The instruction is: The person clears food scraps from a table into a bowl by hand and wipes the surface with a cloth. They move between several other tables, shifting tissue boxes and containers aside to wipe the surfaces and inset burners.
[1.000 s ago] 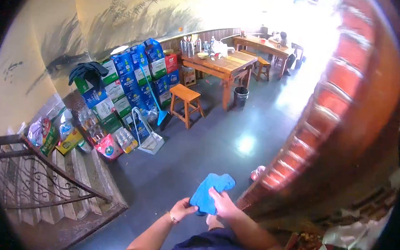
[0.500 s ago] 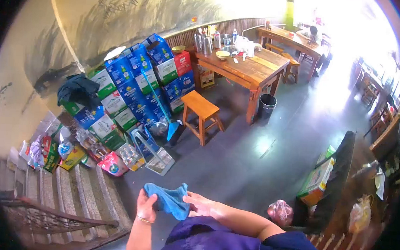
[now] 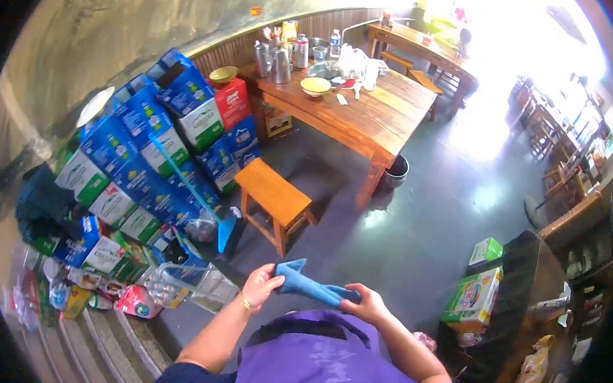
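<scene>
A blue cloth (image 3: 308, 284) stretches between my two hands in front of the purple apron (image 3: 325, 362). Its left end is pinched by my left hand (image 3: 260, 286), which wears a bracelet at the wrist. My right hand (image 3: 364, 304) grips the other end, fingers closed round the fabric. The cloth is bunched into a narrow strip, with a loose corner sticking up near my left hand. Ahead of the cloth stands a small wooden stool (image 3: 273, 191).
A wooden table (image 3: 387, 116) holds bowls, flasks and plastic bags. Stacked beer cartons (image 3: 137, 172) line the wall, with a blue broom (image 3: 225, 233) leaning there. Steps (image 3: 114, 351) descend at lower left. A dark counter (image 3: 523, 293) and a detergent carton (image 3: 473, 297) stand right.
The cloth has gone from spread and drooping to a pulled, narrow strip. Both hands have shifted right in view. The view has moved closer to the stool and table.
</scene>
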`<state>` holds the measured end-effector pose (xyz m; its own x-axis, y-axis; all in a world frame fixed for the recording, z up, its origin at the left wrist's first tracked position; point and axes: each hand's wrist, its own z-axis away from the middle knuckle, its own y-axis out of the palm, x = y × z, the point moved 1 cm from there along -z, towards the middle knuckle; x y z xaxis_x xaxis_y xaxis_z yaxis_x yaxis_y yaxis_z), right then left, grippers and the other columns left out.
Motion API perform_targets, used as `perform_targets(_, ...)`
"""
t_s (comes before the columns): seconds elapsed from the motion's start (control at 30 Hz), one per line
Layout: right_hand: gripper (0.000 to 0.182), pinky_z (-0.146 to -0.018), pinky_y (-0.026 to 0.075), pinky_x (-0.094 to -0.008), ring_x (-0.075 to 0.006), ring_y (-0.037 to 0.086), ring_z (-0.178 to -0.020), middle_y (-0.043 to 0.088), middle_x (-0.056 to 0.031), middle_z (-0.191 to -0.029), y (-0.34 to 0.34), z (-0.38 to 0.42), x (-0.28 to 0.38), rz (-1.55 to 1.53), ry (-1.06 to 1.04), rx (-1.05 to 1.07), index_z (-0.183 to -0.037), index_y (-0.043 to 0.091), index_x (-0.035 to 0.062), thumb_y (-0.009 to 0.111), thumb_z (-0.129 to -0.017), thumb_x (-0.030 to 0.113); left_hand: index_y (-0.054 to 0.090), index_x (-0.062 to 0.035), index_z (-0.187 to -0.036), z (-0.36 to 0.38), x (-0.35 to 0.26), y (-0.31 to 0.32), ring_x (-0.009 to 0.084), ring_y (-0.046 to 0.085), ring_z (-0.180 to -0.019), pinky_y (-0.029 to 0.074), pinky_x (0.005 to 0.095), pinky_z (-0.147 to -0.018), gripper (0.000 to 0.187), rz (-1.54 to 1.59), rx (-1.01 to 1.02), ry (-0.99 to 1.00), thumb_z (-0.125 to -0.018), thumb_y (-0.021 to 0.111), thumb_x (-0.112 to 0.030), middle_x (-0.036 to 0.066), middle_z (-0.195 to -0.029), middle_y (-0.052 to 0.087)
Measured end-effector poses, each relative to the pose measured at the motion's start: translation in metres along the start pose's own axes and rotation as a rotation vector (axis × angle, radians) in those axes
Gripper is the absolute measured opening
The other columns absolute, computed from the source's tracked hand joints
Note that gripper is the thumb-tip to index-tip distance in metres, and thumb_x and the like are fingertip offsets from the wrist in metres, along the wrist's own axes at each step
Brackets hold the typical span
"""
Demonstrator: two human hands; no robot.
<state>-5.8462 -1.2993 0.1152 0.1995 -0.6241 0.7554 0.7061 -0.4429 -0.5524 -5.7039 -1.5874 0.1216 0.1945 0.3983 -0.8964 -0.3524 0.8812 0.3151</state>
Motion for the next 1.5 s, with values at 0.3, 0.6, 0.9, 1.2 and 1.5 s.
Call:
perform_targets(0.3,0.021,-0.068,0.053,-0.0387,-0.0283,0.067,-0.083,0.068,-0.0103,-0.09,-0.177,-0.155,-0.064,0.304,-0.037,-0.369,-0.087,0.068,0.0068,0.077,-0.07,0.014,0.063,-0.001,-0.109,-0.294,-0.066,0.069,0.0069,0.059,-0.091,0.048,0.0248,-0.084,0.015,-0.186,0.315,0.061,-0.096,0.062,-0.006,-0.002,-0.096,0.065)
perform_targets(0.6,0.014,-0.065,0.043,-0.0262,-0.0098,0.051,-0.074,0.054,0.0015,-0.077,-0.423,-0.403,-0.048,-0.492,-0.099,-0.443,-0.085,0.059,0.0061,0.065,-0.075,0.014,0.06,-0.0019,-0.121,-0.542,-0.135,0.133,0.0128,0.062,-0.096,0.05,0.0302,-0.087,0.027,0.056,0.171,0.055,-0.094,0.063,-0.007,0.003,-0.109,0.068)
perform_targets(0.9,0.065,-0.097,0.046,-0.0422,-0.0345,0.057,-0.113,0.059,-0.0203,-0.12,-0.445,-0.682,-0.085,-0.11,-0.115,-0.724,-0.132,0.052,0.0023,0.076,-0.077,0.027,0.054,-0.0026,-0.13,-0.719,-0.23,0.033,0.0159,0.061,-0.108,0.049,0.0303,-0.097,0.042,-0.022,-0.223,0.28,-0.09,0.067,-0.005,0.008,-0.119,0.065)
perform_targets(1.2,0.1,-0.117,0.024,-0.0513,-0.0455,0.024,-0.144,0.026,-0.0325,-0.154,-0.388,-0.784,-0.112,0.043,0.295,-0.738,-0.153,0.025,0.0063,0.076,-0.077,0.045,0.065,-0.0004,-0.112,-0.941,-0.401,-0.309,0.0157,0.062,-0.089,0.049,0.0304,-0.079,0.032,-0.101,-1.069,0.618,-0.086,0.066,-0.018,0.006,-0.098,0.069)
perform_targets(1.5,0.101,-0.116,0.016,-0.0594,-0.0442,0.015,-0.148,0.011,-0.0249,-0.162,-0.374,-0.878,-0.046,0.551,1.246,-0.558,-0.159,0.014,0.0266,0.056,-0.08,0.073,0.058,-0.0047,-0.127,-1.043,-0.423,-0.357,0.0201,0.063,-0.106,0.051,0.0368,-0.089,0.063,0.229,-0.532,0.131,-0.1,0.043,-0.059,0.007,-0.118,0.065)
